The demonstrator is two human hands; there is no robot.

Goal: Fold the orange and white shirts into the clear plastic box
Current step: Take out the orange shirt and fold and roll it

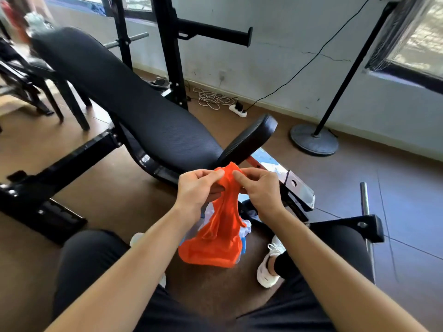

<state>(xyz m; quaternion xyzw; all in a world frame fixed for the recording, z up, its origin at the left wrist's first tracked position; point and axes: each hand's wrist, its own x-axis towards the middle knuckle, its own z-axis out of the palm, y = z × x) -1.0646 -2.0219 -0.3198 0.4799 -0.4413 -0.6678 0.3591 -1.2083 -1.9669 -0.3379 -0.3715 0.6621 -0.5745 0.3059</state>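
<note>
Brown floor (395,195) runs up to a scuffed pale wall (275,68). A black padded weight bench (134,109) stands across the middle of the view. A white power strip (238,110) lies at the foot of the wall. The round base of a black stand (314,140) sits to the right of the power strip.

The person is seated, legs apart, with a white shoe (269,267) on the floor at right. The left hand (196,190) and right hand (260,190) are raised close together in front of the bench. Each pinches the bunched top edge of the orange shirt (215,240) between thumb and fingers. The shirt hangs unfolded between the knees. A crumpled white shirt (245,227) shows just behind its lower part, partly hidden by it.
</note>
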